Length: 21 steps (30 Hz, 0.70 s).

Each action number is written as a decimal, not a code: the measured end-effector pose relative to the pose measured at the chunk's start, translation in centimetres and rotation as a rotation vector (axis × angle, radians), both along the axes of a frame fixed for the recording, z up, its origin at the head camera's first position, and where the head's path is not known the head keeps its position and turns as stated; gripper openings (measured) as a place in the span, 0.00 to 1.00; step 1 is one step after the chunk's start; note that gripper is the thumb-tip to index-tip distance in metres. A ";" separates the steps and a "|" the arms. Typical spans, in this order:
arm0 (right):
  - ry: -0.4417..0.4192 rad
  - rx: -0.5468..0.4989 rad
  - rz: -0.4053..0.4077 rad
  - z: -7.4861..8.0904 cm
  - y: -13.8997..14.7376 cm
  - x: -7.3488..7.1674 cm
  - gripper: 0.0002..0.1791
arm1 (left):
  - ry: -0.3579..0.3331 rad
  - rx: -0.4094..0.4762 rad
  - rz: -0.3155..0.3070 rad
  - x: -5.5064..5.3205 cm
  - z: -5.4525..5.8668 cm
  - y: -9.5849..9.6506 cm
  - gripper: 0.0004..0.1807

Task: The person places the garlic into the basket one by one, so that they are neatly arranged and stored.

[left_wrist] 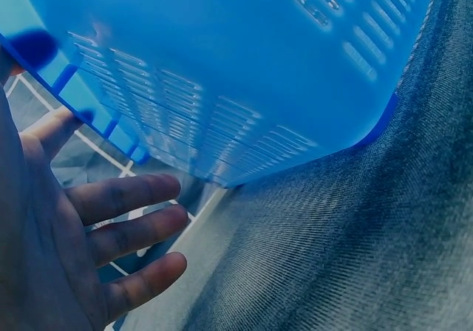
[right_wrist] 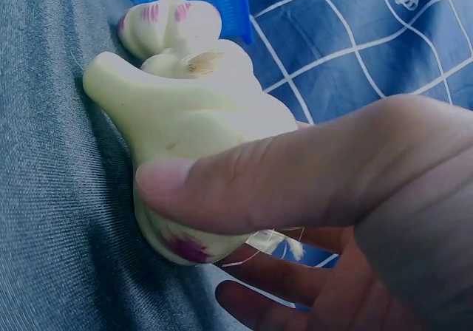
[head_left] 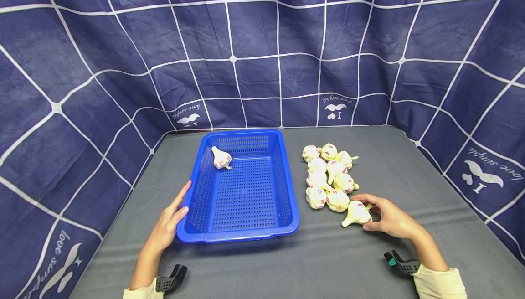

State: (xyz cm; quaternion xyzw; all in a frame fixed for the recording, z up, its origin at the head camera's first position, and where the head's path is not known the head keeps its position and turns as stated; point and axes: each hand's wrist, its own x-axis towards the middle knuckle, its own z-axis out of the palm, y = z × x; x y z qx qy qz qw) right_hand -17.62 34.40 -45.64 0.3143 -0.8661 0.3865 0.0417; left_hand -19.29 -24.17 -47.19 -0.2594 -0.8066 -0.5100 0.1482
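In the head view my right hand (head_left: 389, 219) grips a garlic bulb (head_left: 357, 213) at the near end of a cluster of garlic bulbs (head_left: 316, 178). The right wrist view shows the thumb (right_wrist: 222, 190) lying across this pale bulb, with purple marks low on it and its stem pointing away. Its roots show by the fingers behind. My left hand (head_left: 166, 226) rests thumb and index fingertips on the left rim of a blue plastic basket (head_left: 238, 235). Seen from the left wrist, the other fingers (left_wrist: 140, 227) extend loosely below the rim.
One garlic bulb (head_left: 221, 157) lies in the basket's far left corner. A grey cloth (head_left: 328, 262) covers the table. Behind and at both sides hangs a dark blue curtain (head_left: 254, 80) with white grid lines.
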 end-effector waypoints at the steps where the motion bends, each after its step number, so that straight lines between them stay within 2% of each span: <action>1: -0.003 0.005 -0.001 0.0 0.0 0.0 0.39 | -0.001 0.001 -0.001 0.0 0.0 0.0 0.33; 5: -0.016 0.023 -0.011 0.1 0.0 0.1 0.39 | -0.004 0.006 -0.004 0.0 0.0 0.0 0.33; 12: 0.017 0.058 -0.020 0.6 0.0 0.4 0.37 | -0.007 0.009 -0.008 0.0 -0.1 0.0 0.33; 16: -0.029 0.005 0.008 1.1 -0.1 0.7 0.36 | 0.003 0.007 -0.003 -0.1 -0.1 0.0 0.33; 21: -0.079 -0.108 0.021 1.6 -0.2 0.8 0.36 | 0.013 0.013 -0.011 -0.1 -0.1 0.0 0.33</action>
